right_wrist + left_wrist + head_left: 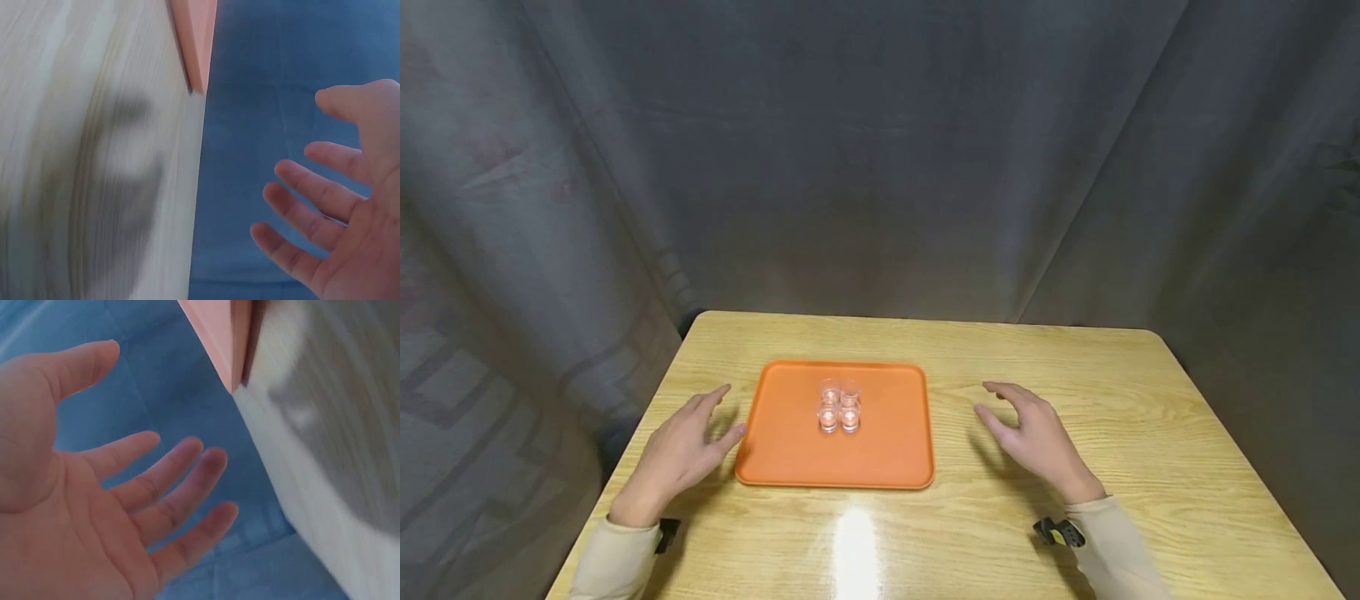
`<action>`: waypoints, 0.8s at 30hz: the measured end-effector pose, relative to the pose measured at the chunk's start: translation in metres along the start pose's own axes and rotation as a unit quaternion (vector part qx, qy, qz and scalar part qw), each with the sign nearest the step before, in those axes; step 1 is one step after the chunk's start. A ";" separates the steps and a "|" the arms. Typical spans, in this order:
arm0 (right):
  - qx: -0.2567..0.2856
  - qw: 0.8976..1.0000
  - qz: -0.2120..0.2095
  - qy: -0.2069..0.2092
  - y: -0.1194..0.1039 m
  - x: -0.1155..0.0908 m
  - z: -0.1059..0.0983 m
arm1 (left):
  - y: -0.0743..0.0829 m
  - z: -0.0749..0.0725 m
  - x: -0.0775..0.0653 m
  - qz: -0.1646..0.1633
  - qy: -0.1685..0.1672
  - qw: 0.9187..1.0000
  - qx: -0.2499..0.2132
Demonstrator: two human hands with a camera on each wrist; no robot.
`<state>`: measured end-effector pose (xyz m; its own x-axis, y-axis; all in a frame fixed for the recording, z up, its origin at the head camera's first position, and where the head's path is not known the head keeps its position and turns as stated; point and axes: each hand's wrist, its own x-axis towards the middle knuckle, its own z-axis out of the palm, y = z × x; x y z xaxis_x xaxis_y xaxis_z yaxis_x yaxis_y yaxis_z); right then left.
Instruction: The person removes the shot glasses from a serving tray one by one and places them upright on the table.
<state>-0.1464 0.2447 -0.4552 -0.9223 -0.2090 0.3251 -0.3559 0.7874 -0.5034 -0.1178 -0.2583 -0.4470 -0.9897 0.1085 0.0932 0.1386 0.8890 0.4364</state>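
An orange tray [880, 454] lies on the wooden table. Several small clear cups [828, 419] stand close together in two rows near its middle; whether they hold anything is too small to tell. My left hand [681, 450] hovers beside the tray's left edge, its thumb close to the rim. To the right of the tray and apart from it, my right hand [1033, 433] hangs over the table. Both wrist views show relaxed, spread fingers with nothing in either the left palm [69, 531] or the right palm [369, 250].
The light wooden table [1037, 358] carries the tray on its left half. Dark grey curtains [865, 167] hang behind the table and along both sides. Each wrist bears a black strap, such as the right one [1058, 532], below a beige sleeve [1116, 546].
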 end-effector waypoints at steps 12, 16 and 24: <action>0.037 0.999 -0.031 -0.015 -0.032 0.017 0.029 | -0.003 0.020 0.004 0.002 -0.019 1.000 -0.019; 0.049 0.998 -0.038 -0.033 -0.043 0.021 0.038 | -0.005 0.023 0.005 -0.003 -0.026 0.999 -0.026; 0.068 0.995 -0.051 -0.054 -0.065 0.029 0.055 | -0.006 0.029 0.005 -0.001 -0.022 1.000 -0.022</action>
<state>-0.1583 0.1558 -0.4572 -0.8887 -0.3509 0.2951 -0.4585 0.6752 -0.5778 -0.1245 -0.2505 -0.4751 -0.9906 0.1258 0.0536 0.1362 0.8689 0.4758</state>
